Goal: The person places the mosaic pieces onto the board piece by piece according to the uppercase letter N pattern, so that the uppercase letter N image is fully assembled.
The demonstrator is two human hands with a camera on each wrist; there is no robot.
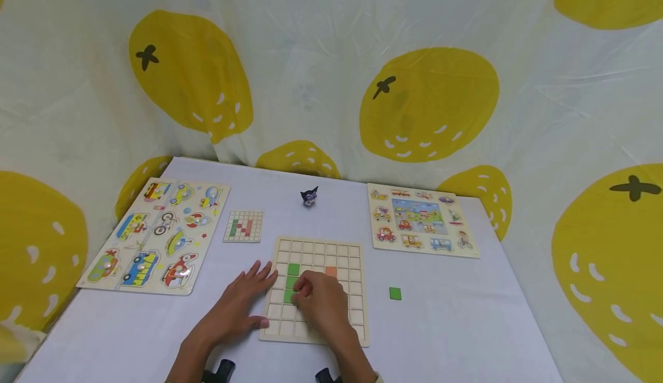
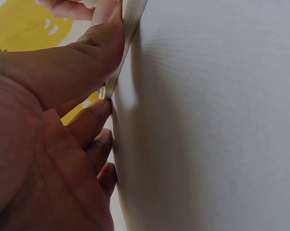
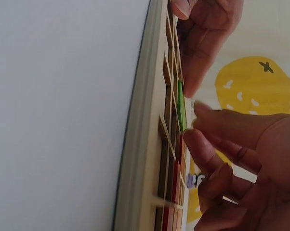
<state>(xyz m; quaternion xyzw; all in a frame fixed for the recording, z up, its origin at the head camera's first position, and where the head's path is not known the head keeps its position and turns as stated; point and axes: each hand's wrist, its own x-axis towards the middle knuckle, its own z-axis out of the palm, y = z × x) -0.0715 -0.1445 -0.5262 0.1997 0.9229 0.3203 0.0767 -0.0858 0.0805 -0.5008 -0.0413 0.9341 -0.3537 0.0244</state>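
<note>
A wooden grid board (image 1: pixel 317 246) lies in front of me. My left hand (image 1: pixel 239 300) rests at its left edge, fingers spread, thumb against the rim. My right hand (image 1: pixel 322 302) is over the middle of the board, fingers bent, fingertips right at the lowest of three green tiles (image 1: pixel 293 269) set in a column. In the right wrist view, the thumb and index fingertip stand apart beside a green tile (image 3: pixel 180 103), with nothing visible between them. Red tiles (image 3: pixel 176 180) sit in nearby cells there; the hand hides them in the head view. An orange tile (image 1: pixel 331 271) shows beyond the knuckles.
One loose green tile (image 1: pixel 395 294) lies right of the board. A small pattern card (image 1: pixel 243 226) is behind it to the left. Picture puzzles stand at the left (image 1: pixel 155 239) and back right (image 1: pixel 422 222). A small dark figurine (image 1: pixel 309 196) is at the back, before a fruit-patterned curtain (image 1: pixel 311 55).
</note>
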